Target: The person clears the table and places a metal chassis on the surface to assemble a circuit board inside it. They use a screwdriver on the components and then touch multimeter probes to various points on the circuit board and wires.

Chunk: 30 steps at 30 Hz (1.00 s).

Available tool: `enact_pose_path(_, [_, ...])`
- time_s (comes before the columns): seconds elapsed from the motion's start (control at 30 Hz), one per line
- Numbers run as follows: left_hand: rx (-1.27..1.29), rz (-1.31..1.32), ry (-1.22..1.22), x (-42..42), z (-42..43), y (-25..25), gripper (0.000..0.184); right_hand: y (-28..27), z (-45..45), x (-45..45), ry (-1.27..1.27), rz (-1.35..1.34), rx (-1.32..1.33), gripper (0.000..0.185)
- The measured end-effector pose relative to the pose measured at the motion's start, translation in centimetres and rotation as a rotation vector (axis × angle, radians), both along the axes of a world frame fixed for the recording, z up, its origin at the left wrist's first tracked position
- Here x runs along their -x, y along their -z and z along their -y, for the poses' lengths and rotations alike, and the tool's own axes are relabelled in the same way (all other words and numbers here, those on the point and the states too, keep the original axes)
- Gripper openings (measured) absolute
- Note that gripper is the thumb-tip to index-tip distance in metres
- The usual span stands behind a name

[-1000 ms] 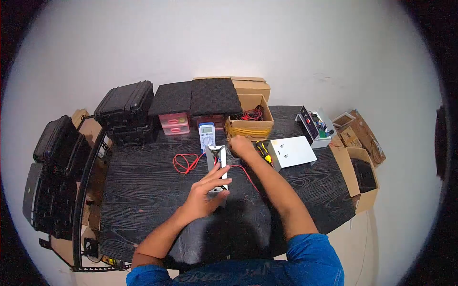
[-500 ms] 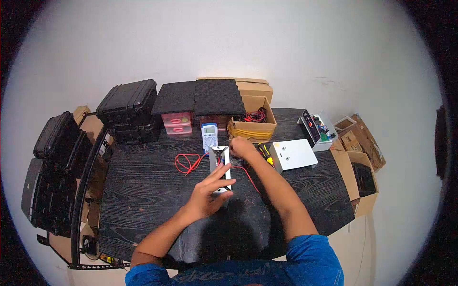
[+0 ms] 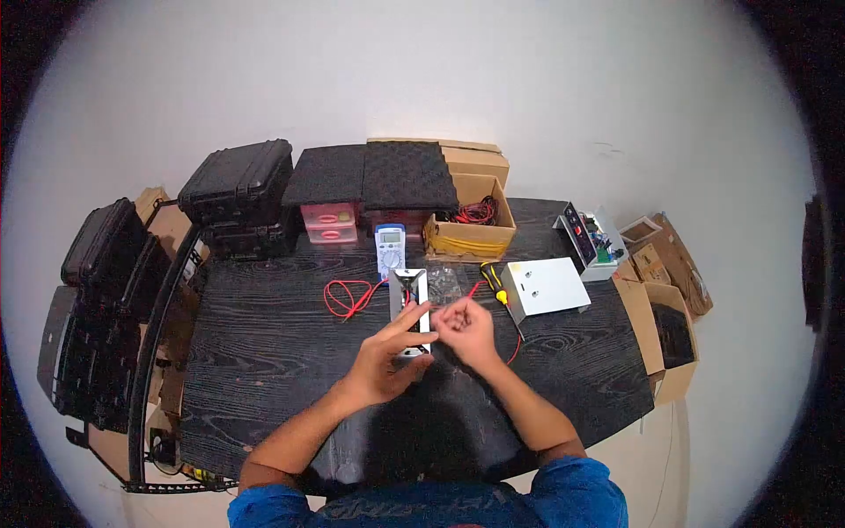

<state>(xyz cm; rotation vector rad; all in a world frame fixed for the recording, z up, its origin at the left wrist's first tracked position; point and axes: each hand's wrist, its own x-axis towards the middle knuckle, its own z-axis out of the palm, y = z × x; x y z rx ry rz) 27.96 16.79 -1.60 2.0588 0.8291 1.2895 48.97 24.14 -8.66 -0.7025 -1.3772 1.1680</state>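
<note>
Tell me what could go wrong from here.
The right hand has its fingers curled close beside the white housing; anything small in them, too hidden to confirm, might drop. The red lead near that hand could snag on it. The left hand lies with fingers across the housing, which might shift if they slip.

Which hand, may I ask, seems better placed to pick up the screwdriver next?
Probably the right hand: it is nearer the screwdriver, while the left hand rests on the white housing.
</note>
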Motion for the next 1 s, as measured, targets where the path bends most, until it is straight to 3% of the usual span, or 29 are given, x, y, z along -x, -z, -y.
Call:
enact_pose_path(0.43, [0.017,-0.039,-0.022,-0.1,0.5,-0.8,0.039,1.2,3.5,0.4,-0.11,-0.138,0.089,0.021])
enact_pose_path(0.63, [0.014,-0.047,-0.028,-0.1,0.5,-0.8,0.038,1.7,2.9,0.0,-0.193,-0.238,0.247,0.023])
enact_pose_path(1.0, [0.03,-0.038,-0.021,0.1,0.4,-0.5,0.035,1.2,2.7,-0.3,-0.216,-0.168,0.251,0.029])
